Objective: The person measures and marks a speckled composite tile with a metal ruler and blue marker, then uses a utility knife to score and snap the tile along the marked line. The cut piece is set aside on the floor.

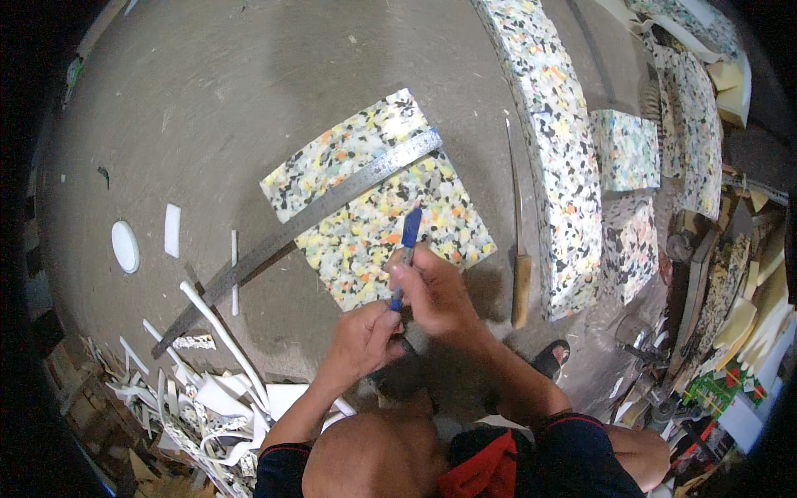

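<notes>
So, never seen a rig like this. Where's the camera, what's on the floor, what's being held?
No machine here: these are a person's two bare hands. The one picture comes from the left of two fisheye cameras worn on the head, looking down, so straight edges bend toward the rim; picture left is the person's left.

The right hand grips a blue pen; the left hand pinches its lower blue end, perhaps a cap, though I can't tell.

On the grey floor lies a speckled foam piece, with a metal ruler across it, running out past its left side. To the right are a wooden-handled knife and a long foam strip. White scraps are heaped at lower left.
</notes>
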Demonstrator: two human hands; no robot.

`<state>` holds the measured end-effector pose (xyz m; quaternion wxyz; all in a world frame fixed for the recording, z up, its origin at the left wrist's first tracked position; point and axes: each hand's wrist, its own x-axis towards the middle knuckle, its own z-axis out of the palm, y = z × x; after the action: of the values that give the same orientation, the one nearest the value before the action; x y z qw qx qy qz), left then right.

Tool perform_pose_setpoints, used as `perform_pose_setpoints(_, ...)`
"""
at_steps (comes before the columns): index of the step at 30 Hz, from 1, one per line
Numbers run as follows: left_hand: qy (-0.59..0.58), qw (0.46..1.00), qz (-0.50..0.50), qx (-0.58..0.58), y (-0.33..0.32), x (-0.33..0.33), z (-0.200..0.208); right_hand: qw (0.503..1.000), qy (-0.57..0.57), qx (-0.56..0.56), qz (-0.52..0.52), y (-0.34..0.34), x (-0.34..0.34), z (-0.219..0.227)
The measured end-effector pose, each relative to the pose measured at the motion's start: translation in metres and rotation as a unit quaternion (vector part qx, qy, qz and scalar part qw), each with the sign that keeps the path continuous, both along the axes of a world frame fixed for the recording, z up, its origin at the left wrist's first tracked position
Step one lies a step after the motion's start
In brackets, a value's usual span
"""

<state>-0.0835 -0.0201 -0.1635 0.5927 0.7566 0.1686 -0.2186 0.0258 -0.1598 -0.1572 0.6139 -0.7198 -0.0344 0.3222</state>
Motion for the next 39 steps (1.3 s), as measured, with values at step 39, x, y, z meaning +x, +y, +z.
perform_pose_setpoints(39, 0.016, 0.99, 0.003, -0.144, -0.006, 0.007, 0.015, 0.987, 0.107, -0.103, 0.056, -0.038, 0.003, 0.004)
